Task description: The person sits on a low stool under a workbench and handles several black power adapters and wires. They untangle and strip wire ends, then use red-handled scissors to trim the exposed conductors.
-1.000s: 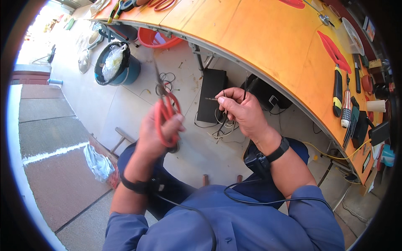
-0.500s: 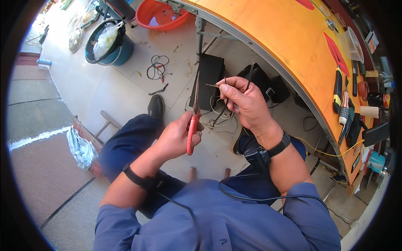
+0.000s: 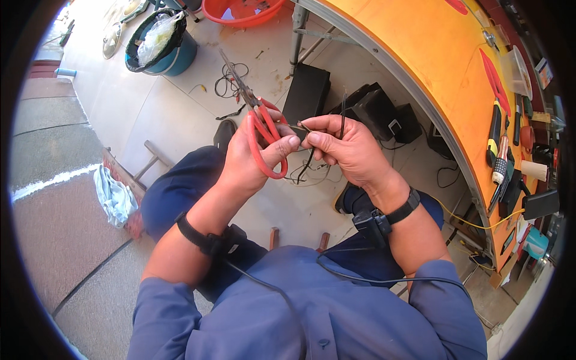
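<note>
My left hand holds red-handled scissors against its palm, the long dark blades pointing up and away to the left. Its thumb and a fingertip reach across to the fingers of my right hand. Pinched in my right hand is a thin black cable, one length hanging below the fingers and another standing up behind them. A short end of the cable lies between the fingertips of both hands; how far each grips it is partly hidden.
A black box and black speaker-like boxes stand on the floor beneath an orange table. A screwdriver and other tools lie along its right side. Beyond are a blue bucket, a red basin and a coiled cable.
The scissors have swung back into my left palm, their blades tilting left. My left fingertips have come over to the cable end at my right hand, which has shifted slightly left and down.
</note>
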Demonstrator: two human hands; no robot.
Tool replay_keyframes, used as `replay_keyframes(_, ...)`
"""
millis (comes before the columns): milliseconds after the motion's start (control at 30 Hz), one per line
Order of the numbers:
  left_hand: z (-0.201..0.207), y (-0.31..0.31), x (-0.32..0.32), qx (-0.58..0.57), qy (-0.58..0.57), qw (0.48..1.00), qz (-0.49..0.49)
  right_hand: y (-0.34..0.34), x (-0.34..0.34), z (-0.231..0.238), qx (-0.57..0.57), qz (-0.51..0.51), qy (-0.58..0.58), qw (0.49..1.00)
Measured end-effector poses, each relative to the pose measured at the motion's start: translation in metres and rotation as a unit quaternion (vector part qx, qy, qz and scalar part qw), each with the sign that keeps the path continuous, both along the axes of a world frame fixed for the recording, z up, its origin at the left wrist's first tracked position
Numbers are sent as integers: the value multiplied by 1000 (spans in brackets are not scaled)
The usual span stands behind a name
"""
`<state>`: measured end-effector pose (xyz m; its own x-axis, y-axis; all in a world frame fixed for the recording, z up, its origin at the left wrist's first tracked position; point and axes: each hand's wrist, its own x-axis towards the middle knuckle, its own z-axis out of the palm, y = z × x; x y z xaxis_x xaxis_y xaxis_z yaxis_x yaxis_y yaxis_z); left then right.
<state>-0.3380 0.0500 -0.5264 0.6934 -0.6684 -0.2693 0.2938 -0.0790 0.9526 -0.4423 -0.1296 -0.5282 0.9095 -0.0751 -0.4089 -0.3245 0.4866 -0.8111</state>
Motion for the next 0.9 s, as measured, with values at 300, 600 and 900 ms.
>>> replay_keyframes(300, 0, -6, -4, 21, 9, 999, 36, 15, 0, -6, -129, -23, -44, 990)
replay_keyframes(600, 5, -9, -6, 15, 58, 997, 46, 19, -3, -8, -123, -5, -34, 992)
replay_keyframes(900, 3, -8, 0, 2, 74, 996, 59, 5, -3, -6, 42, 6, 39, 998)
